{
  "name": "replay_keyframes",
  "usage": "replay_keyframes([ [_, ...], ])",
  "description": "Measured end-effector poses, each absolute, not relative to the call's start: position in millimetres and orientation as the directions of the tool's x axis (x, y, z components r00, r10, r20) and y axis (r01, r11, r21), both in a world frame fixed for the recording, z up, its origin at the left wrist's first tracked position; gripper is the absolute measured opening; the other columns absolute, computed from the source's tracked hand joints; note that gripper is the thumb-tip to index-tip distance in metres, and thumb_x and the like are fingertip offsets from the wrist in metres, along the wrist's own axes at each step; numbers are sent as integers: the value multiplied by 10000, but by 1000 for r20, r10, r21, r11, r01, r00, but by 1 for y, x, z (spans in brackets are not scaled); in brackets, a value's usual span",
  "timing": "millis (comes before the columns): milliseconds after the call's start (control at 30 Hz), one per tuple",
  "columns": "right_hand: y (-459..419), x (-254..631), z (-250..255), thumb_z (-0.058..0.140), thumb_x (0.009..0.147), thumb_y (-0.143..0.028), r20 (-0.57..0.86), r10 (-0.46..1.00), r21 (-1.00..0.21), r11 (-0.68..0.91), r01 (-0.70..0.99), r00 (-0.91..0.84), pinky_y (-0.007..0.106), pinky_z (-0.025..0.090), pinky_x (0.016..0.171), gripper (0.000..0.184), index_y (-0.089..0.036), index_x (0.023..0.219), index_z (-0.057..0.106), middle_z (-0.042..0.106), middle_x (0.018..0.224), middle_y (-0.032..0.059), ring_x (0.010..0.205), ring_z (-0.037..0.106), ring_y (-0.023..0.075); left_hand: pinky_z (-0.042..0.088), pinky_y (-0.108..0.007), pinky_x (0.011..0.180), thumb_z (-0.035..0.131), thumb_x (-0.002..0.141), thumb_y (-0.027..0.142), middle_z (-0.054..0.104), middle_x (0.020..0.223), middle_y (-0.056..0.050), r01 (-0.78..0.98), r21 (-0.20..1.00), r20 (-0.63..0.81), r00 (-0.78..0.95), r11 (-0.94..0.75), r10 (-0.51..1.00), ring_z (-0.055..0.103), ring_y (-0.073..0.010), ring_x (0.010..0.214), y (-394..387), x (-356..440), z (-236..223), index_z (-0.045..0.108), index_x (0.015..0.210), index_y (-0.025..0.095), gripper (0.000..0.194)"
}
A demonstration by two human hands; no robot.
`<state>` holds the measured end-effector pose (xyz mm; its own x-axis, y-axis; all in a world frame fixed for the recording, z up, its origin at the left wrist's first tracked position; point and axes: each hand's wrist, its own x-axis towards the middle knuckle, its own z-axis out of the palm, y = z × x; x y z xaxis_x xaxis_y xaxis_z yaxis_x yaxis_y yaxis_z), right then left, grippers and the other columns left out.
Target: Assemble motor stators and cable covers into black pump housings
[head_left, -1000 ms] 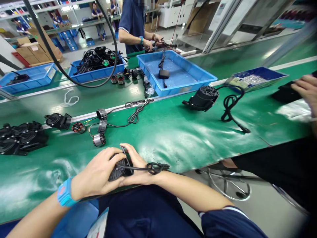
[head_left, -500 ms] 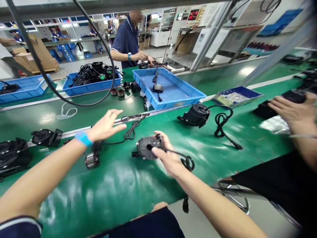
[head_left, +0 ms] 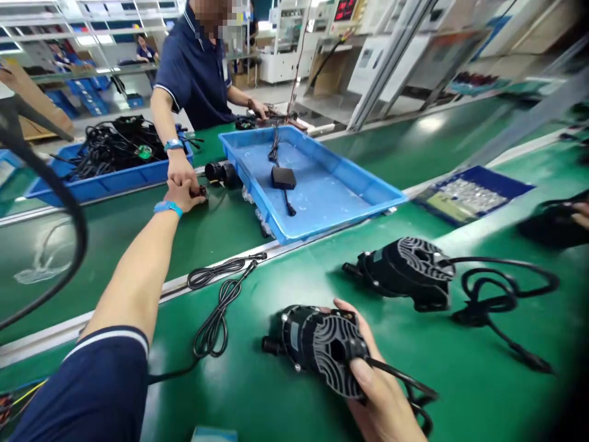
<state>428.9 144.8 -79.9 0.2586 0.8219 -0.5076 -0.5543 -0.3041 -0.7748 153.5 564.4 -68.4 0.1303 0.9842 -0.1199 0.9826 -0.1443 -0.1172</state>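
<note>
The right hand [head_left: 381, 396] has its fingers clamped on a black motor housing [head_left: 317, 347], held tilted just over the near side of a glossy green desk [head_left: 262, 408], its ribbed end towards the camera. A second motor housing [head_left: 405, 270] rests beyond it, a looped cable trailing to the right. Coiled black leads [head_left: 214, 325] lie to the left, partly over a pale metal strip [head_left: 50, 341] along the desk.

Across that strip, the left hand [head_left: 177, 196] meets a co-worker's hand [head_left: 181, 169] at a small dark part [head_left: 203, 194]; whether its fingers are closed on the part, I cannot tell.

A blue tray [head_left: 322, 227] carries a black adapter box [head_left: 283, 178] with its cord; another blue tray [head_left: 105, 185] is heaped with black cables [head_left: 110, 144]. At right, a shallow box [head_left: 513, 183] contains small shiny pieces. Behind the co-worker [head_left: 193, 80] are metal shelving [head_left: 92, 12], white cabinets [head_left: 285, 61] and a red digital display [head_left: 345, 8].
</note>
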Motion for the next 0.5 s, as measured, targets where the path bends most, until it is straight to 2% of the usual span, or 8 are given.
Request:
replay_keyframes([
  [133,150,425,-70,881,562,-711,-557,791,-738,-331,-588,253,465,518,1041,1087,-379,1476,395,427,1543,73,1347,501,379,516,-466,1047,582,807,783,386,1465,-193,995,-20,-40,98,-99,994,632,-388,1173,558,137,-81,526,1380,232,797],
  [200,149,425,-73,874,589,-708,-529,819,-752,-331,-570,223,458,503,1061,1057,-376,1471,394,428,1537,71,1350,500,363,515,-484,1050,522,867,738,405,1446,-166,986,-16,-66,165,-166,984,625,-380,1187,546,124,-80,476,1446,290,734],
  [333,145,426,-80,821,710,-672,-407,904,-811,-292,-507,130,466,490,1079,953,-358,1483,361,444,1510,94,1317,536,336,439,-494,1146,435,958,625,355,1538,-115,941,-61,-190,316,-333,929,505,-355,1367,533,110,-71,307,1571,393,668],
  [400,145,425,-80,825,716,-658,-389,912,-821,-278,-499,132,472,487,1085,949,-357,1485,358,463,1494,95,1298,555,332,407,-468,1178,458,957,617,292,1591,-99,933,-65,-207,334,-354,920,488,-339,1391,537,114,-69,317,1572,404,666],
  [500,145,423,-75,845,686,-657,-411,896,-804,-271,-530,167,481,477,1102,970,-350,1479,379,503,1460,93,1284,568,339,409,-430,1174,501,929,649,251,1604,-124,944,-77,-210,299,-320,931,534,-339,1346,551,133,-74,432,1528,352,672],
])
